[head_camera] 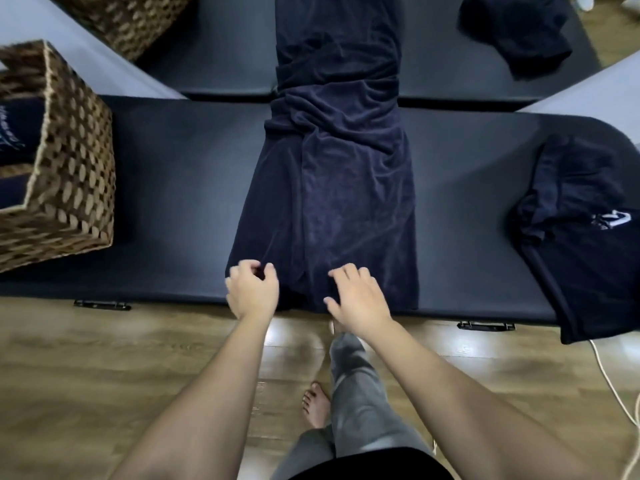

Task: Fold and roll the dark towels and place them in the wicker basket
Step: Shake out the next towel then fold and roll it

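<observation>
Wicker basket (69,174) far left, crumpled dark towels (588,244) right edge, plush long towel (332,188) centre, left hand (252,289) pinching its hem, right hand (358,299) spread flat.

The basket (69,161) is cut off at the left edge; the towel's (332,188) far end runs off the top; the heap (588,254) leaves the right edge.

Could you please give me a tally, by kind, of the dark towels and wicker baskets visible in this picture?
Dark towels out on the black tables: 3, the long folded towel, the heap at right, the heap at far right.
Wicker baskets: 2, the near basket, the far basket.
Total: 5.
</observation>
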Available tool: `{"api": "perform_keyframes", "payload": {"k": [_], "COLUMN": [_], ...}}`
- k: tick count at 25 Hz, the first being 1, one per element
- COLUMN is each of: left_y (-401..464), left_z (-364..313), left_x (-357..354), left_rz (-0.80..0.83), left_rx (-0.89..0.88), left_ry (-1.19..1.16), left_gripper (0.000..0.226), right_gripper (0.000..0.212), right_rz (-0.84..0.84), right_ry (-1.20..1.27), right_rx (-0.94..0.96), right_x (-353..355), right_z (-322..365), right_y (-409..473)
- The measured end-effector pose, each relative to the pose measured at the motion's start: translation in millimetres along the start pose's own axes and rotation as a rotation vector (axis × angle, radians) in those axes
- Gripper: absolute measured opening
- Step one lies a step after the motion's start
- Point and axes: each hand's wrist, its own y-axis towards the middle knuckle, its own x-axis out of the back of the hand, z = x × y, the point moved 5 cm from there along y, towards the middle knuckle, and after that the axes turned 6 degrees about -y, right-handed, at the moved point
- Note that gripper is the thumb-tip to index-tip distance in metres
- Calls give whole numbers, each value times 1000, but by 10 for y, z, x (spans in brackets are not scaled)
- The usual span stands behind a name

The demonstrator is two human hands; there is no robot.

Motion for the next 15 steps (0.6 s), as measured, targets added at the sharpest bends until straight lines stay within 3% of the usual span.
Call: {"api": "perform_keyframes", "payload": {"k": [3,5,9,11,13,15], "left_y": [282,369,340,211,13,-159], "left_z": [62,96,142,195,289,384], "left_x": [42,0,-90,-92,-124,-200], "left_rz": [26,47,99,139,195,230], "left_rx": [95,114,114,111,74,32], "left_ry": [139,186,10,-19,79,144], "left_gripper": [66,67,16,12,17,16], "right_gripper": [96,101,35,17,8,23], "right_rz": [32,53,-132,-55,94,69], "right_ry": [-241,-306,-347,-329,-257,-166], "right_rx": [133,170,253,219,135,42], "right_x": [-189,-349,-254,-109,-75,-88], "right_z": [244,343,397,219,26,-19], "right_y": [138,201,339,353,263,120]}}
